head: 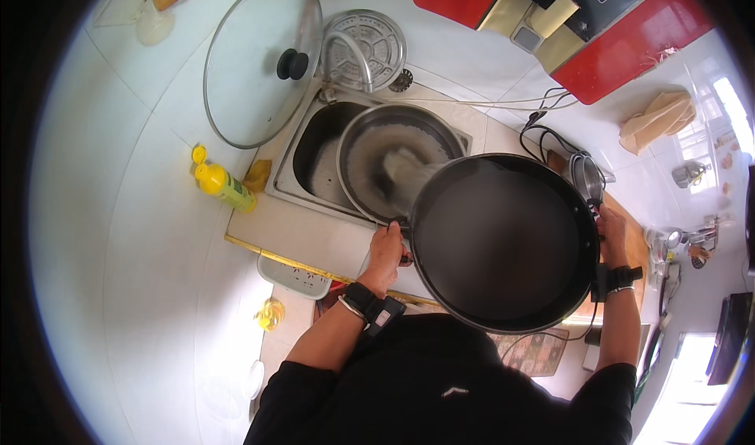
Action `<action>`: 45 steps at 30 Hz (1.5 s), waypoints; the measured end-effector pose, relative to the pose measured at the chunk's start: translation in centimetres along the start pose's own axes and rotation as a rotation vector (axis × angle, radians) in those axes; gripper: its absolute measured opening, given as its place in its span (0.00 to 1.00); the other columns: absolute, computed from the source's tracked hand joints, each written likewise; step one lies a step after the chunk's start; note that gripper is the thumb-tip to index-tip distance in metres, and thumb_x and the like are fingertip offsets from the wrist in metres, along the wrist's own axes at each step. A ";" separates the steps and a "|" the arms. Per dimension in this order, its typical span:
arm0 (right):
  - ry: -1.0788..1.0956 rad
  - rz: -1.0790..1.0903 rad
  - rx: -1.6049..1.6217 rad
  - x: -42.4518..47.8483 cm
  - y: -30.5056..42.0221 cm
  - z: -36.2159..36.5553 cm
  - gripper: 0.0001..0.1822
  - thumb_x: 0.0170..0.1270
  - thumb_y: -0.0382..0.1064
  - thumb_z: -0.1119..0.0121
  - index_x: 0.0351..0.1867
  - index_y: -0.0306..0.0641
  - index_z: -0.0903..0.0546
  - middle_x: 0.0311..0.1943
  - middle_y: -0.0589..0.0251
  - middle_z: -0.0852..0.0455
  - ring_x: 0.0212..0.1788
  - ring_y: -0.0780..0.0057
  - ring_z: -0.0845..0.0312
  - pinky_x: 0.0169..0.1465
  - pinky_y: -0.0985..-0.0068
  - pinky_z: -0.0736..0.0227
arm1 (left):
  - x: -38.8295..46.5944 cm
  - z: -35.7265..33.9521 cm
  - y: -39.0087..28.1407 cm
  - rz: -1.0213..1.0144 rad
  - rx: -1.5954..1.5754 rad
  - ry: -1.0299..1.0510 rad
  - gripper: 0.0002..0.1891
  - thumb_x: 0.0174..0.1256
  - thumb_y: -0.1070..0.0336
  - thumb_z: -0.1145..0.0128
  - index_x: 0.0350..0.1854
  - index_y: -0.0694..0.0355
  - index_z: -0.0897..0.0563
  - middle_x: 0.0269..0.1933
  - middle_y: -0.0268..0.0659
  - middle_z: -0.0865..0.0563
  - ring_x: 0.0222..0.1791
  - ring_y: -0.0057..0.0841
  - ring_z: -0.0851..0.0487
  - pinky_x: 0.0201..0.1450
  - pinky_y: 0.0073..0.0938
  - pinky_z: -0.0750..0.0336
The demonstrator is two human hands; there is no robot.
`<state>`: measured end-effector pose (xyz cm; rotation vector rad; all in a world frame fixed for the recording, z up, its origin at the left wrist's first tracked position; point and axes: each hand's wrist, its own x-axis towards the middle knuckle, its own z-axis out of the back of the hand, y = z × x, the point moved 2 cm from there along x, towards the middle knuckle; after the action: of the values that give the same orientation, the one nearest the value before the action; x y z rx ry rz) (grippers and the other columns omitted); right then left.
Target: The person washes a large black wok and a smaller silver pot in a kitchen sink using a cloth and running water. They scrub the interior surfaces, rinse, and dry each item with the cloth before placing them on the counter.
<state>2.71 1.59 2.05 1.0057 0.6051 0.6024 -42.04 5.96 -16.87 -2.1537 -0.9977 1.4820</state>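
Observation:
A large dark frying pan [501,244] is lifted between both hands in front of the body. My left hand [386,256] grips a handle on its left side, and my right hand [612,235] is closed on the handle at its right side, partly hidden by the rim. Beyond the pan's left edge, a second round pan [401,162] with a wet-looking interior lies over the metal sink [327,179]; its near edge is close to my left hand. A curved faucet [360,55] rises behind the sink, in front of a perforated steamer plate [383,38].
A glass lid [253,73] with a black knob leans at the left wall. Near the counter's left corner stand a yellow dish-soap bottle [224,185] and a yellow cloth [258,175]. Black cables [540,126] and a metal strainer [587,173] lie at right. A red-framed appliance [566,14] is behind.

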 end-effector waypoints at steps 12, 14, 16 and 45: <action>0.003 -0.032 -0.058 -1.9 2.6 0.4 0.13 0.69 0.40 0.48 0.34 0.32 0.20 0.15 0.79 0.34 0.13 0.91 0.45 0.16 0.88 0.53 | 1.1 -0.4 0.6 0.073 0.040 0.031 0.17 0.73 0.50 0.57 0.28 0.57 0.29 0.20 0.32 0.28 0.19 0.26 0.26 0.21 0.31 0.26; 0.005 -0.024 -0.101 -2.1 2.7 0.9 0.12 0.69 0.41 0.48 0.34 0.33 0.20 0.15 0.79 0.34 0.13 0.91 0.45 0.16 0.87 0.53 | 1.3 -0.6 0.7 0.089 0.032 0.044 0.17 0.73 0.51 0.57 0.28 0.57 0.29 0.20 0.32 0.28 0.19 0.26 0.26 0.21 0.31 0.27; -0.013 -0.016 -0.173 -2.4 3.0 1.0 0.12 0.69 0.41 0.48 0.34 0.35 0.20 0.14 0.79 0.34 0.13 0.91 0.44 0.15 0.86 0.53 | 1.4 -0.6 0.8 0.100 0.016 0.054 0.17 0.73 0.51 0.57 0.28 0.57 0.29 0.20 0.32 0.28 0.19 0.26 0.27 0.20 0.31 0.27; 0.010 0.122 -0.287 -4.3 10.2 -0.4 0.14 0.64 0.35 0.46 0.49 0.35 0.20 0.17 0.71 0.24 0.16 0.86 0.32 0.17 0.86 0.43 | 3.9 -1.3 2.1 0.278 -0.085 0.155 0.13 0.70 0.56 0.54 0.26 0.54 0.31 0.19 0.29 0.33 0.18 0.24 0.32 0.23 0.32 0.34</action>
<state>-2.36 3.00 11.79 0.7733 0.4530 0.7786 -39.34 7.44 -20.26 -2.5078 -0.7441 1.3822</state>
